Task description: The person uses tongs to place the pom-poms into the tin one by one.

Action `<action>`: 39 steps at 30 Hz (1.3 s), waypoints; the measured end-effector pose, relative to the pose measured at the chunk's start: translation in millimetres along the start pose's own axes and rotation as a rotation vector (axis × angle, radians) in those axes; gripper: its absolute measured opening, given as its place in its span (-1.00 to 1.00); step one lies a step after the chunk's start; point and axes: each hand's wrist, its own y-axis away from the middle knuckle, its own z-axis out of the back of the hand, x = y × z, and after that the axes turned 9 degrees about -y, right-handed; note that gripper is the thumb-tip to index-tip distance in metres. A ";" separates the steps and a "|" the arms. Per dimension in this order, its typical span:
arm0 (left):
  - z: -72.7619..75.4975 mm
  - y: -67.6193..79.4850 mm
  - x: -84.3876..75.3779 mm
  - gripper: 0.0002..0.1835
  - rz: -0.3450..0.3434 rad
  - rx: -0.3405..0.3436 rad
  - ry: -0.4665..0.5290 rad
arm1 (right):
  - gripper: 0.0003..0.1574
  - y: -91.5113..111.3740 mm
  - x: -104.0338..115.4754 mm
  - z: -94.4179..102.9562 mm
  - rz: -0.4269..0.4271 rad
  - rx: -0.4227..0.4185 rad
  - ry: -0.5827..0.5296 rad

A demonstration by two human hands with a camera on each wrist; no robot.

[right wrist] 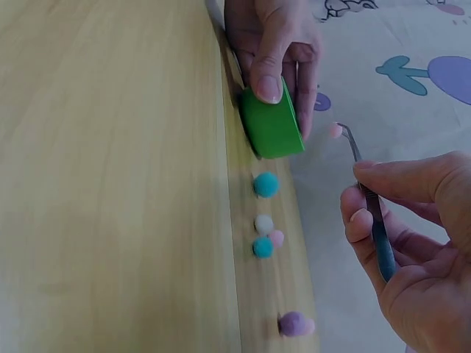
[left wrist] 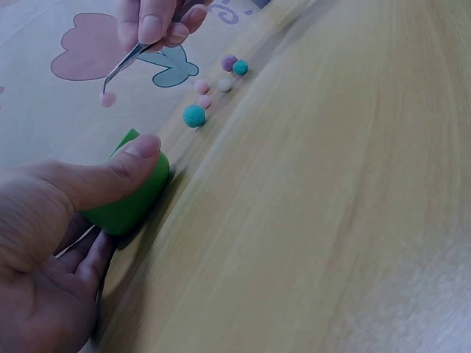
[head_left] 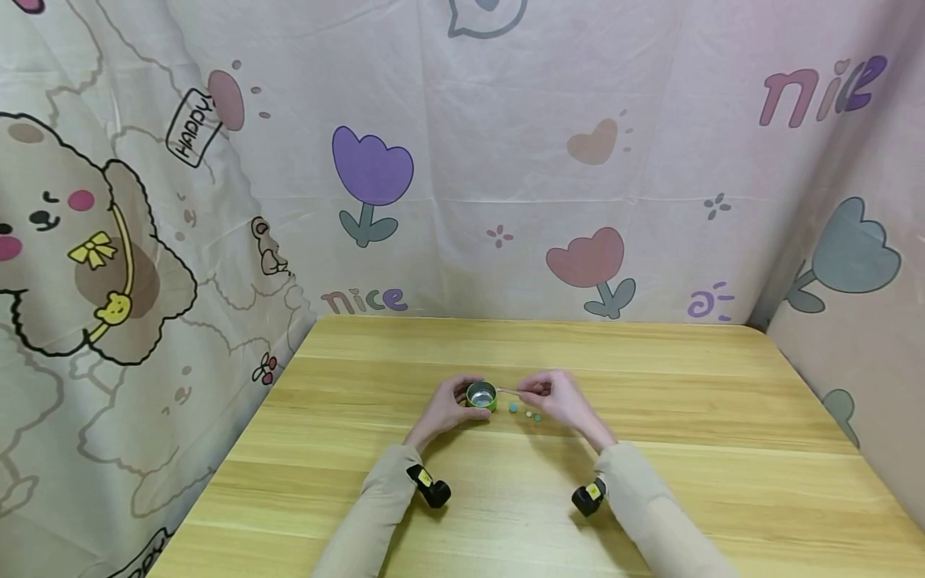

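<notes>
My left hand (head_left: 448, 404) grips a small round green tin (right wrist: 271, 126) with a silvery inside, thumb on one side and fingers on the other. It stands on the table, its mouth visible in the head view. Between thumb and fingers my right hand (head_left: 562, 399) pinches bent-tipped tweezers (right wrist: 377, 220). A pink pom-pom (right wrist: 335, 130) is caught at their tips, close to the tin's rim but apart from it. On the table beside the tin lie a larger teal pom-pom (right wrist: 266, 184), a white one (right wrist: 264, 224), a small teal one (right wrist: 263, 247), a purple one (right wrist: 292, 324) and pink ones (left wrist: 202, 87).
The wooden table (head_left: 325, 482) has its far edge against a printed cloth backdrop (head_left: 470, 160). More printed cloth (head_left: 238, 401) hangs along the left side. A black wrist camera (head_left: 431, 486) is strapped to the left sleeve, and another camera (head_left: 588, 497) to the right.
</notes>
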 end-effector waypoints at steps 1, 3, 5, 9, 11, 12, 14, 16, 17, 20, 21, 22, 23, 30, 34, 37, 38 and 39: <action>0.0 0.0 0.1 -0.37 0.000 0.000 -0.001 | -0.83 -0.9 0.6 -1.2 -0.001 0.003 0.000; 0.2 -0.1 0.3 -0.37 0.002 0.001 0.001 | -0.83 -2.7 2.0 -3.6 -0.007 0.007 -0.003; 0.3 -0.3 0.2 -0.36 0.004 0.002 0.002 | -0.82 -4.2 3.7 -5.7 -0.014 0.006 -0.007; 0.3 -0.2 -0.9 -0.35 0.004 0.001 -0.005 | -0.83 -7.1 4.3 -9.5 -0.004 0.010 -0.001; 0.4 0.2 -1.5 -0.35 0.003 0.001 -0.013 | -0.84 -8.1 4.5 -10.7 0.004 0.012 0.008; 0.4 0.3 -1.9 -0.35 0.002 0.001 -0.017 | -0.84 -8.5 4.5 -11.0 0.007 0.014 0.012; 0.4 0.7 -2.4 -0.34 0.004 0.002 -0.023 | -0.84 -9.0 5.2 -11.6 -0.003 0.015 0.009; 0.3 0.9 -2.5 -0.34 0.007 0.003 -0.029 | -0.84 -9.3 6.0 -11.8 -0.008 0.018 0.009; 0.2 0.9 -2.4 -0.33 0.009 0.003 -0.028 | -0.83 -9.4 6.4 -11.9 -0.012 0.020 0.008; -0.1 0.8 -1.8 -0.34 0.008 -0.003 -0.032 | -0.82 -10.2 7.3 -12.4 -0.028 0.021 0.002; -0.2 0.8 -1.7 -0.34 0.006 -0.005 -0.032 | -0.82 -10.5 7.4 -12.7 -0.033 0.020 0.000; -0.4 0.7 -1.8 -0.34 0.003 -0.006 -0.031 | -0.82 -10.8 7.4 -13.0 -0.037 0.020 -0.001; -0.5 0.7 -1.8 -0.34 0.001 -0.006 -0.030 | -0.82 -11.1 7.3 -13.4 -0.039 0.020 0.000; -0.6 1.1 -3.0 -0.34 -0.006 -0.010 -0.026 | -0.83 -13.7 5.0 -15.2 -0.043 0.014 0.004; -0.7 0.9 -1.8 -0.35 -0.009 -0.011 -0.026 | -0.83 -14.8 4.2 -15.3 -0.042 0.020 -0.007; -0.7 1.0 -1.0 -0.35 -0.008 -0.012 -0.027 | -0.82 -15.2 4.4 -15.5 -0.045 0.020 -0.012; -0.6 1.2 -1.2 -0.35 -0.008 -0.010 -0.026 | -0.82 -15.2 4.7 -15.7 -0.048 0.020 -0.014; -0.6 1.3 -1.5 -0.35 -0.007 -0.010 -0.025 | -0.82 -15.2 4.8 -15.8 -0.049 0.019 -0.016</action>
